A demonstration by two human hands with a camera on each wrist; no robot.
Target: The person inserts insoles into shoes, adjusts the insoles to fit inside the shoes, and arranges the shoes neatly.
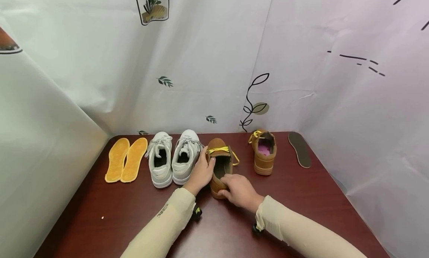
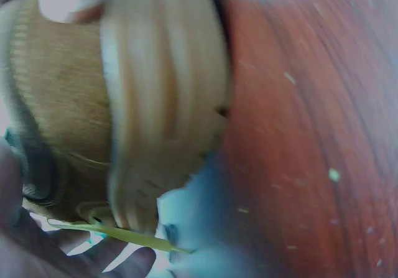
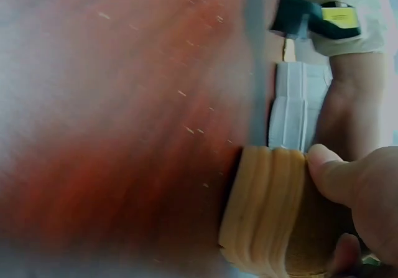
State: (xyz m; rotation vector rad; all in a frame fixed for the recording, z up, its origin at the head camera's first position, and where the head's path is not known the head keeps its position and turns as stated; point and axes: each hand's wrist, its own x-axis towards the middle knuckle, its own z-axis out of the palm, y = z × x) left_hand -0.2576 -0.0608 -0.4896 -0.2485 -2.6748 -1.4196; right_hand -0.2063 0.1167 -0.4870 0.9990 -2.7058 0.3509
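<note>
A brown shoe (image 1: 217,191) with a yellow lace (image 1: 219,149) stands on the dark red table, its toe pointing away from me. My left hand (image 1: 202,170) holds its left side near the tongue. At the heel, my right hand (image 1: 242,191) grips the collar, with the thumb outside against the back. The inside of this shoe looks grey-brown. In the left wrist view the shoe's layered tan sole (image 2: 165,97) is blurred, and the left fingers (image 2: 134,265) lie near the lace. The right wrist view has the right thumb (image 3: 333,172) on the heel.
Left of the held shoe stand two white sneakers (image 1: 161,178), with two orange insoles (image 1: 117,159) further left. To the right are a second brown shoe (image 1: 263,164) with a pink-purple inside and a dark grey-brown insole (image 1: 299,149). A white printed curtain (image 1: 207,64) borders the table.
</note>
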